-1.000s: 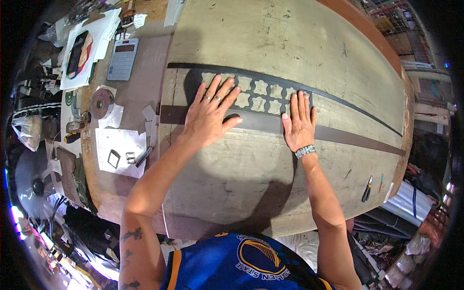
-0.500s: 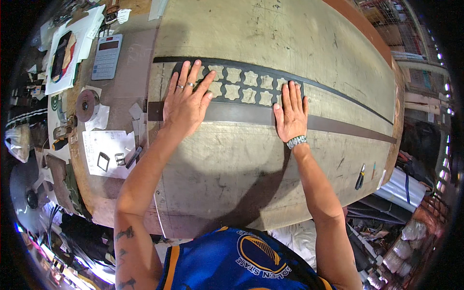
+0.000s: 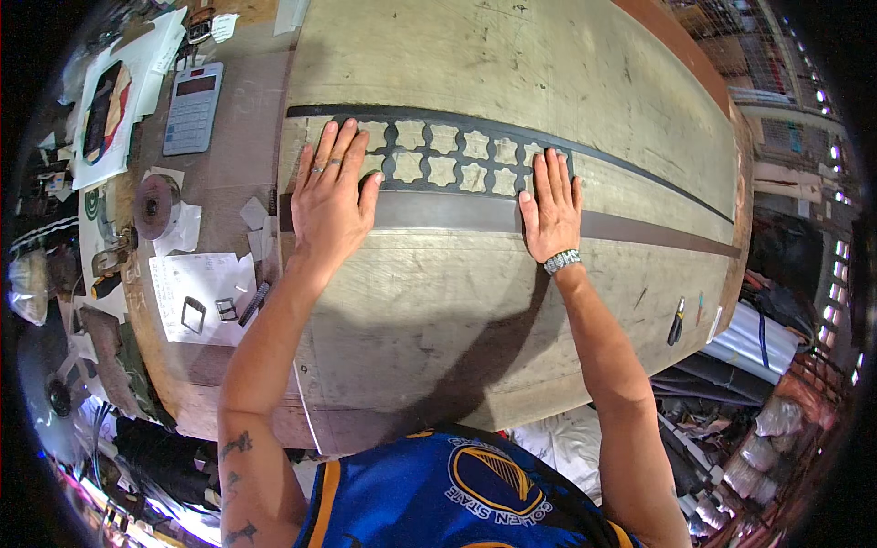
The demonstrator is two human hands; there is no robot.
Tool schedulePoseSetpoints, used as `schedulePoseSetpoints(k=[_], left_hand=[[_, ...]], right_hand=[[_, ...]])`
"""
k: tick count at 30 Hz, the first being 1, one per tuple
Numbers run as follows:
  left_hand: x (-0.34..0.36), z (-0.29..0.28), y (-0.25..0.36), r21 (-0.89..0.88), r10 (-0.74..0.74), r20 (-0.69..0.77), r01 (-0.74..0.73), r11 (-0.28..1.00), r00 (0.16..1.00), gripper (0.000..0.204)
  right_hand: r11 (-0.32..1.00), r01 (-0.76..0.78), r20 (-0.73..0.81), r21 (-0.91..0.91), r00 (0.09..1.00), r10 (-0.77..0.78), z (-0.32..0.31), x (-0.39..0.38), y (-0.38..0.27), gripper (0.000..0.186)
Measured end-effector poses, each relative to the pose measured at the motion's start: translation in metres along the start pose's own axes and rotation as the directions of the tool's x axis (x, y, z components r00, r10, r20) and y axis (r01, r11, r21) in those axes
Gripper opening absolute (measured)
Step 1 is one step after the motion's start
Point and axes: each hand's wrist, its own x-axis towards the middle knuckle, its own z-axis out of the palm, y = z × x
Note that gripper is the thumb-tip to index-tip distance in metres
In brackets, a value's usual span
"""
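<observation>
A black openwork panel [image 3: 457, 158], cut into two rows of wavy-edged windows, lies flat on the worn pale work surface [image 3: 438, 301]. My left hand [image 3: 331, 196] rests palm down across its left end, fingers stretched out and two rings on them, covering that part of the panel. My right hand [image 3: 553, 208] lies flat at the panel's right end, fingertips on it and thumb apart. Along the panel's far side runs a narrow black strip [image 3: 630, 163]. A wider dark brown strip [image 3: 448, 213] runs along its near side, partly under both palms.
At the left are a calculator [image 3: 193, 108], a roll of tape [image 3: 157, 206], a paper [image 3: 203, 285] with buckles, and stacked sheets [image 3: 137, 100]. Pliers [image 3: 676, 321] lie near the right front edge. Rolled materials [image 3: 754, 347] are beyond the table's right side.
My left hand has slid left along the panel, uncovering more windows near its left end. My right hand stays almost where it was.
</observation>
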Motion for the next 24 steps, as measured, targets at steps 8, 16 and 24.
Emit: schedulePoseSetpoints(k=[8, 16, 24], left_hand=[[0.01, -0.003, 0.025, 0.06, 0.092, -0.097, -0.086, 0.994, 0.991, 0.049], [0.005, 0.001, 0.049, -0.117, 0.258, 0.315, -0.232, 0.966, 0.913, 0.062], [-0.01, -0.009, 0.029, -0.038, 0.255, 0.337, -0.257, 0.966, 0.906, 0.069]], right_hand=[[0.999, -0.003, 0.009, -0.032, 1.0, 0.004, -0.005, -0.001, 0.002, 0.063], [1.0, -0.009, -0.004, -0.028, 1.0, 0.009, 0.001, 0.0, 0.003, 0.062], [1.0, 0.009, -0.017, -0.028, 1.0, -0.01, 0.003, 0.002, 0.002, 0.062]])
